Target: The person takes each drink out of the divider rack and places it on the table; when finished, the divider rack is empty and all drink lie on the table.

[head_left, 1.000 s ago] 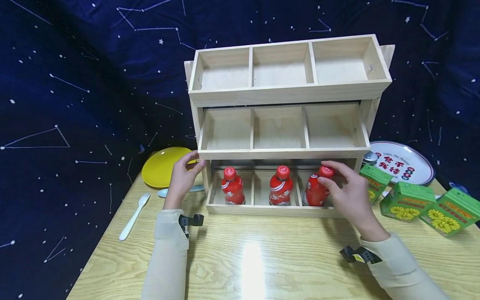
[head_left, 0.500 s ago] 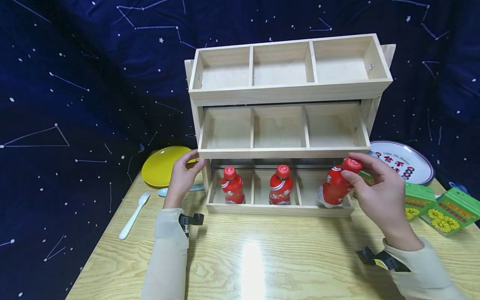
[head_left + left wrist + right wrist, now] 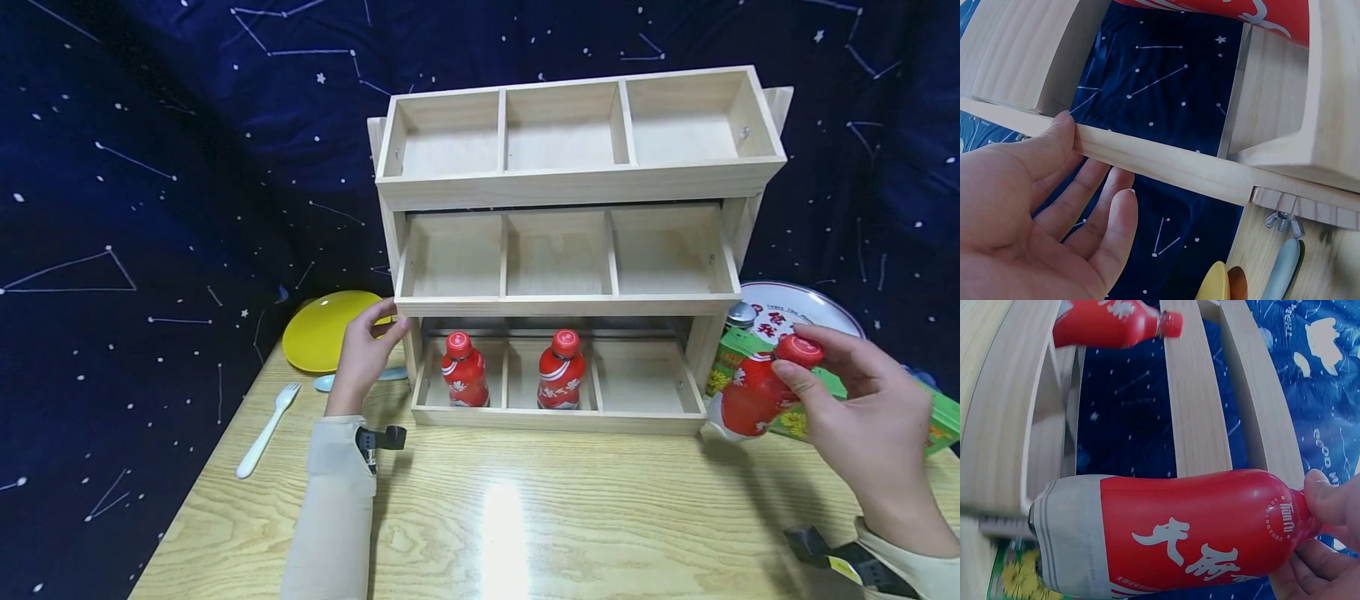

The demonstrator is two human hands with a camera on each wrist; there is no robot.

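Note:
My right hand [image 3: 873, 421] holds a red plastic drink bottle [image 3: 759, 390] by its capped neck. The bottle tilts in the air just right of the wooden rack's bottom tier [image 3: 555, 420]. In the right wrist view its red label [image 3: 1191, 531] and pale base face the camera. On the left, my left hand [image 3: 363, 358] pinches the side upright of the wooden rack [image 3: 1160, 164], thumb in front and fingers behind. Two more red bottles stand upright in the bottom tier, one in the left compartment [image 3: 465, 379] and one in the middle [image 3: 562, 379].
Green boxes with yellow flowers [image 3: 738, 342] and a white plate [image 3: 810, 304] lie right of the rack, partly hidden by the hand and bottle. A yellow plate [image 3: 322, 333], a light blue utensil [image 3: 324, 383] and a white fork [image 3: 268, 431] lie on the left.
My right hand has lifted the bottle out of the bottom tier's right compartment and carried it right, past the rack's side. The left hand has stayed at the upright.

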